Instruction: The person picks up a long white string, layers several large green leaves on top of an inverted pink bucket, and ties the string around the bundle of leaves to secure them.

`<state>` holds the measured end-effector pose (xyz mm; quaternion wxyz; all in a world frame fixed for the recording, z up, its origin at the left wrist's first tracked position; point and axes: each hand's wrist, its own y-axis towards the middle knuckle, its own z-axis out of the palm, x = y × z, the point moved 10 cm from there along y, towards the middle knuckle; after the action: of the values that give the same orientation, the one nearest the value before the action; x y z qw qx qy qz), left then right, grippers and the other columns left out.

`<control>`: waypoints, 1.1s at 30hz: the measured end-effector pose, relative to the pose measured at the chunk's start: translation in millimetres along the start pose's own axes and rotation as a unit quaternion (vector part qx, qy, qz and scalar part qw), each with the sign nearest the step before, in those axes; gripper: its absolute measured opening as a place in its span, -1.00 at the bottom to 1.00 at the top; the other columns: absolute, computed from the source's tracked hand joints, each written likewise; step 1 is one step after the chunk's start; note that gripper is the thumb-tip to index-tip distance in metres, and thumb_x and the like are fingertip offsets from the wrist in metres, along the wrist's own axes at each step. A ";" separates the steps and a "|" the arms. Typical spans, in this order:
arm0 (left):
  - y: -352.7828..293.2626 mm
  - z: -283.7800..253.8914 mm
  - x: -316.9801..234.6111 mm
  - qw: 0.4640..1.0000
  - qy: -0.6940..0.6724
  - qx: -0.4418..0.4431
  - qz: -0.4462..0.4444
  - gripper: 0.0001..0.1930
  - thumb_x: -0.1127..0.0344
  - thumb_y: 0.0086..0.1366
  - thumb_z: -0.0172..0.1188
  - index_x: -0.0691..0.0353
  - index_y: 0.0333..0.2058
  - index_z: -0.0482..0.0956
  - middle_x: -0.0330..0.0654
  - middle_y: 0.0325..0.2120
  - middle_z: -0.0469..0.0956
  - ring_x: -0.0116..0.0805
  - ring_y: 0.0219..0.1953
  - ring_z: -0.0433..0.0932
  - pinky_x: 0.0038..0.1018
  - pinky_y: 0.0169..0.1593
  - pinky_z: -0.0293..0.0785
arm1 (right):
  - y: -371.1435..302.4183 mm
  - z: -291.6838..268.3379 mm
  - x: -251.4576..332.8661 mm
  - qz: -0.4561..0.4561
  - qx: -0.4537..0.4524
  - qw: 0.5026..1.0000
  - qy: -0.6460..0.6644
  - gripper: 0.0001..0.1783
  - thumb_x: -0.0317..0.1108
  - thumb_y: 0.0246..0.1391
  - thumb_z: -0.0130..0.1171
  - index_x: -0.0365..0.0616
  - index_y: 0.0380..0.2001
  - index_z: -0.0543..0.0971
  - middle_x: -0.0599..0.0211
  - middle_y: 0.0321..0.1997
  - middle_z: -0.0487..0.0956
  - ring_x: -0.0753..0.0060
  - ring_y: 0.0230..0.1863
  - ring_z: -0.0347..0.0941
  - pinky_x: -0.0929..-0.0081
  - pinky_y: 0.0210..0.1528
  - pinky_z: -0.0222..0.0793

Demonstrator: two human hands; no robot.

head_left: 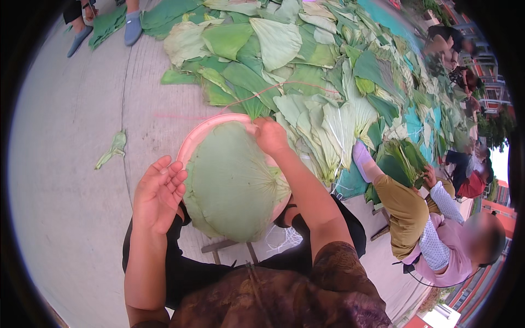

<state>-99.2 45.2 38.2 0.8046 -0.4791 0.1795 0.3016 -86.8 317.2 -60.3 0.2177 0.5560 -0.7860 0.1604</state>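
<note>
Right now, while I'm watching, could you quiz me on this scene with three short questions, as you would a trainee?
1. What colour is the basin?
2. True or false: the left hand is empty.
3. What is the right hand pinching?
A) a shoe
B) a leaf
C) a stool

Key:
1. Pink.
2. True; its fingers are loosely curled, with nothing in them.
3. B, at the far right of the basin's rim.
</note>
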 end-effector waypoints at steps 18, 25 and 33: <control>52.8 -6.0 7.0 0.996 -0.007 -0.080 -0.025 -0.75 0.42 0.13 0.00 0.24 -0.17 0.37 -0.16 -0.30 0.49 -0.37 -0.28 0.51 -0.53 -0.27 0.45 | 96.8 152.1 -141.7 0.131 0.364 0.913 -0.128 -0.52 -0.08 -0.07 0.05 -0.06 -0.09 0.33 0.12 0.01 0.35 -0.03 -0.17 0.39 0.15 -0.04 0.24; 56.1 1.1 15.8 0.997 0.006 -0.078 -0.029 -0.74 0.40 0.13 0.01 0.24 -0.16 0.36 -0.17 -0.30 0.48 -0.37 -0.29 0.51 -0.52 -0.27 0.45 | 105.5 108.8 -115.5 0.196 0.153 0.953 -0.174 0.01 0.05 -0.34 0.27 0.05 0.17 -0.01 0.02 0.26 -0.15 -0.24 0.20 -0.12 0.01 -0.07 0.26; 62.4 4.9 20.6 0.996 0.014 -0.079 -0.037 -0.70 0.38 0.11 0.06 0.27 -0.15 0.35 -0.16 -0.30 0.48 -0.36 -0.31 0.51 -0.54 -0.30 0.46 | 127.5 133.6 -117.7 0.142 0.202 0.942 -0.227 0.12 0.04 -0.42 0.33 0.12 0.20 -0.07 -0.13 0.22 -0.10 -0.47 0.14 -0.11 -0.21 -0.04 0.14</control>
<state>-124.8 78.4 -12.7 0.7721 -0.5516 0.1488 0.2784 -195.2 388.0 -236.9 -0.1081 0.4928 -0.8364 0.2141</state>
